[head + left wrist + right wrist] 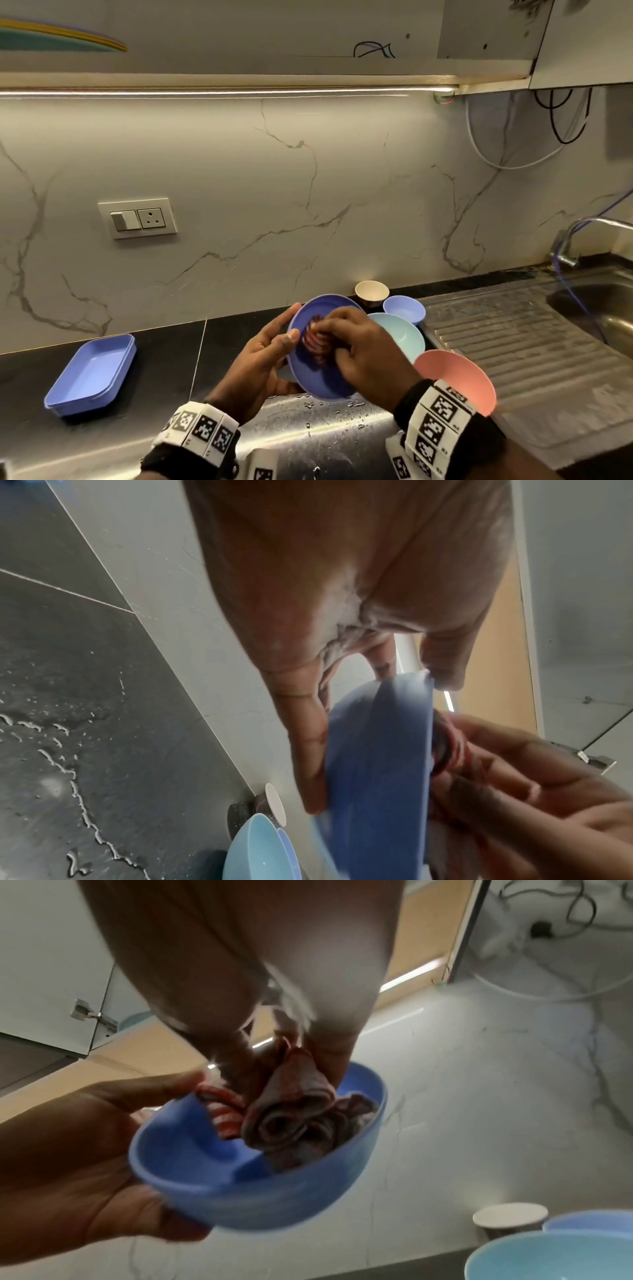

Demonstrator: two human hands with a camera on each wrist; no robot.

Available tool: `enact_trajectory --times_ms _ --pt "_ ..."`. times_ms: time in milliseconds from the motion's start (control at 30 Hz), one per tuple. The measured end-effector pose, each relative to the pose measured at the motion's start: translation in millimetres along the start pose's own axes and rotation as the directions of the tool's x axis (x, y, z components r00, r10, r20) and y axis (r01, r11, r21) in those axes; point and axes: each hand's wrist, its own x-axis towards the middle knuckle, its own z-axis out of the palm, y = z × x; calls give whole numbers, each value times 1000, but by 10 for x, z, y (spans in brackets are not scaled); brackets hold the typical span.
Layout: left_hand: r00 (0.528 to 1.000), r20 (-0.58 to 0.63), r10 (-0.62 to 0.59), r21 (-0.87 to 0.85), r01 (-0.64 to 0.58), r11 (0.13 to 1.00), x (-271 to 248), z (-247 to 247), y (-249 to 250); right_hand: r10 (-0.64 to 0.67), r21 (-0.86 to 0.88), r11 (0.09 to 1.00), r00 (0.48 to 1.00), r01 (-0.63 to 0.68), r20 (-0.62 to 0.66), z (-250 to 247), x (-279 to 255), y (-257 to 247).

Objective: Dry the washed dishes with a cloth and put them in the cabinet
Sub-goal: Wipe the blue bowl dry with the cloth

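The left hand point(260, 356) cups the blue bowl point(318, 370) from behind, thumb hooked over its rim, tilting it toward the person – held above the wet counter point(102, 442), in front of the light blue bowl point(404, 334). The right hand point(363, 353), fingers curled, presses a bunched red-striped cloth point(291, 1115) into the blue bowl's hollow

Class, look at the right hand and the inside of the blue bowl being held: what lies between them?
A bunched red-striped cloth lies between the right hand and the blue bowl, pressed into its hollow. The right wrist view shows it best.
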Motion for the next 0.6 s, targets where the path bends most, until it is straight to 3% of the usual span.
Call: enact_trajectory --times_ms 67,133,200,333,467,533,600 --pt "1000 -3 1 12 -1 1000 -18 9 -3 -125 -198 974 990 110 -66 -29 87 3" --pt "1000 6 12 15 -12 1000 -30 50 -9 -236 -400 889 972 224 20 13 137 -3" --pt "1000 10 27 25 -27 999 -36 88 1 -170 -469 863 982 188 79 100 130 50" --pt "995 -13 96 89 -94 992 -30 50 28 108 -339 938 988 -65 108 277 -30 96" --pt "992 -41 119 121 -113 986 -40 37 -11 225 -136 970 955 -201 196 353 -73 1" --pt "993 -41 109 98 -105 990 -51 46 -24 288 21 952 914 -307 285 314 -33 -1" --pt "994 -38 103 71 -100 992 -57 46 -22 292 210 913 919 -350 263 248 8 32"
